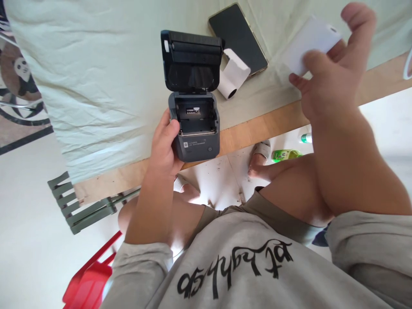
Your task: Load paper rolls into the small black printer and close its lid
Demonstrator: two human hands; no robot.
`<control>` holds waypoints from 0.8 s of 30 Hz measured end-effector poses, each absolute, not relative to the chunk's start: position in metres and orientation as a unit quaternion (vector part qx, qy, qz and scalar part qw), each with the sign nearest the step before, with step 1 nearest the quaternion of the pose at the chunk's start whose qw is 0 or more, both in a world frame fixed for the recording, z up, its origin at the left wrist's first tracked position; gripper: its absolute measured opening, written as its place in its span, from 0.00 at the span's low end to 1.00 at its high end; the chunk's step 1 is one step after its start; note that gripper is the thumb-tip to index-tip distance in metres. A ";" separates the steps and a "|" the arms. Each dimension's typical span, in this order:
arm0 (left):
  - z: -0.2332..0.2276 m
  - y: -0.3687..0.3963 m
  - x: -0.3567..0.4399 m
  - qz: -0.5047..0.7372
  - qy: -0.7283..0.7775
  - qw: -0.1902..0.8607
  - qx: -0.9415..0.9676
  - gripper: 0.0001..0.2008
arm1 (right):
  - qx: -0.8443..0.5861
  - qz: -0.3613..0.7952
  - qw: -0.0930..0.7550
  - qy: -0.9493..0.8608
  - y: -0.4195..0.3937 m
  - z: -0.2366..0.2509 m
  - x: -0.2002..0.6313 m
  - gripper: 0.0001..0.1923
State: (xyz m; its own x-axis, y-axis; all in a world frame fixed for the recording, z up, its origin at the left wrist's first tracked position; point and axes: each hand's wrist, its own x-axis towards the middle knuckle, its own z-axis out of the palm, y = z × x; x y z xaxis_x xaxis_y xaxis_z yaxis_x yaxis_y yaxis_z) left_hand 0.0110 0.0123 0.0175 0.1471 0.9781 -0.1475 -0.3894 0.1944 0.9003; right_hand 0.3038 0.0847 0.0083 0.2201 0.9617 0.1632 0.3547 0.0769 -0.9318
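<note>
My left hand (165, 143) grips the small dark printer (196, 124) at the table edge (257, 126), its lid (191, 60) flipped open. At two o'clock my right hand (328, 77) pinches a white card (310, 45). A paper roll (232, 74) lies just beside the printer, touching a phone (238, 36).

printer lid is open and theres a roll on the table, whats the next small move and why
Probably reach for the paper roll. The printer sits with its lid up and its bay looks empty, steadied by the left hand. The right hand holds a white card, so it likely sets that down first.
</note>
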 end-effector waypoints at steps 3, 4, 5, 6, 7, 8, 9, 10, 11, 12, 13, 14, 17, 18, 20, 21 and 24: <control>0.018 0.012 0.011 0.513 0.406 0.662 0.367 0.16 | -0.604 0.439 0.552 -0.370 0.089 0.010 0.299 0.18; 0.018 0.012 0.012 0.514 0.408 0.659 0.366 0.16 | -0.598 0.454 0.552 -0.364 0.090 0.009 0.298 0.17; 0.018 0.012 0.012 0.516 0.410 0.657 0.366 0.15 | -0.589 0.461 0.548 -0.373 0.091 0.009 0.298 0.19; 0.018 0.012 0.012 0.517 0.411 0.655 0.366 0.15 | -0.583 0.465 0.545 -0.383 0.092 0.008 0.298 0.21; 0.018 0.012 0.012 0.517 0.411 0.655 0.368 0.15 | -0.578 0.471 0.540 -0.389 0.092 0.007 0.299 0.24; 0.019 0.012 0.011 0.514 0.410 0.657 0.370 0.15 | -0.574 0.482 0.535 -0.390 0.092 0.005 0.301 0.26; 0.019 0.012 0.011 0.511 0.409 0.659 0.371 0.14 | -0.569 0.496 0.526 -0.391 0.093 0.004 0.304 0.27; 0.019 0.012 0.011 0.508 0.407 0.662 0.371 0.14 | -0.564 0.514 0.511 -0.396 0.093 0.003 0.308 0.25; 0.019 0.012 0.011 0.507 0.405 0.665 0.370 0.14 | -0.558 0.533 0.492 -0.403 0.094 0.001 0.313 0.23; 0.020 0.011 0.010 0.508 0.403 0.666 0.370 0.14 | -0.550 0.551 0.473 -0.413 0.095 -0.001 0.317 0.19; 0.020 0.011 0.010 0.508 0.403 0.666 0.368 0.14 | -0.541 0.564 0.457 -0.424 0.097 -0.003 0.322 0.16; 0.020 0.011 0.010 0.507 0.403 0.667 0.368 0.14 | -0.532 0.572 0.446 -0.436 0.098 -0.005 0.325 0.14; 0.021 0.011 0.010 0.500 0.406 0.670 0.369 0.14 | -0.523 0.568 0.461 -0.437 0.102 -0.012 0.330 0.13; 0.021 0.011 0.010 0.501 0.405 0.670 0.369 0.14 | -0.527 0.564 0.470 -0.428 0.103 -0.014 0.329 0.15; 0.021 0.011 0.011 0.505 0.400 0.669 0.370 0.14 | -0.537 0.553 0.483 -0.416 0.103 -0.016 0.329 0.17; 0.021 0.011 0.011 0.508 0.397 0.669 0.370 0.14 | -0.540 0.549 0.482 -0.417 0.103 -0.017 0.328 0.18; 0.020 0.011 0.011 0.511 0.398 0.668 0.367 0.14 | -0.540 0.559 0.450 -0.440 0.101 -0.013 0.328 0.16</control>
State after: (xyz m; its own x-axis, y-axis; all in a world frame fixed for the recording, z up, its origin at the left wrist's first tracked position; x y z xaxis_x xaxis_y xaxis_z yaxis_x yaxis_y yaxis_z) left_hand 0.0113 0.0107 0.0197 0.1609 0.9745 -0.1561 -0.3910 0.2082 0.8965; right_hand 0.3277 0.1009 -0.0133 -0.0119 0.9782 -0.2075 -0.0287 -0.2077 -0.9778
